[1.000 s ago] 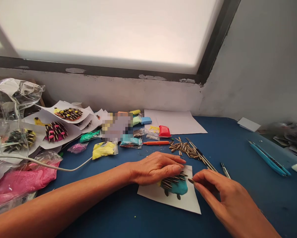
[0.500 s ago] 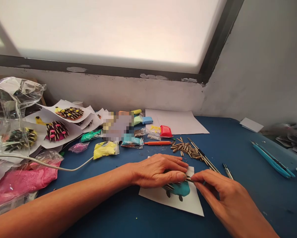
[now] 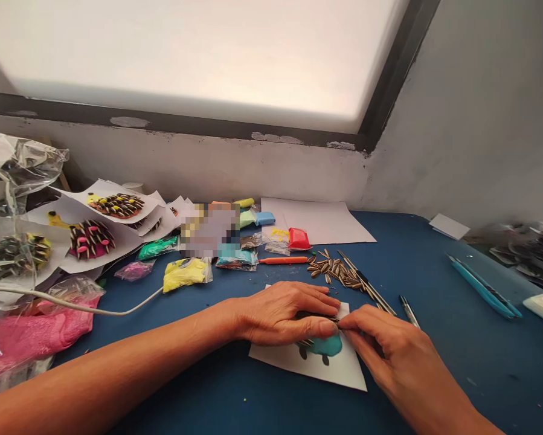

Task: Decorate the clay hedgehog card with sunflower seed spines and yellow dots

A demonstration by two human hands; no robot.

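At left, seed-studded hedgehogs [image 3: 92, 240] on paper, beyond bagged pink clay [image 3: 40, 329]. Resting the left hand [image 3: 284, 313] flat, fingers uncurled, over a turquoise clay body [image 3: 328, 345] on white paper [image 3: 343, 376]. Behind, heaped sunflower seeds [image 3: 339, 273]. Pinching with the right hand [image 3: 391, 356], thumb and fingertips together on a mostly hidden seed [image 3: 334, 319] at the clay's right end. Farther right, a blue tool [image 3: 484, 287].

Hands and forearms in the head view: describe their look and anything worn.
The left hand and right hand are ungloved, with no ring, watch or bracelet visible. The left forearm shows no sleeve; only a little of the right forearm shows, also bare.
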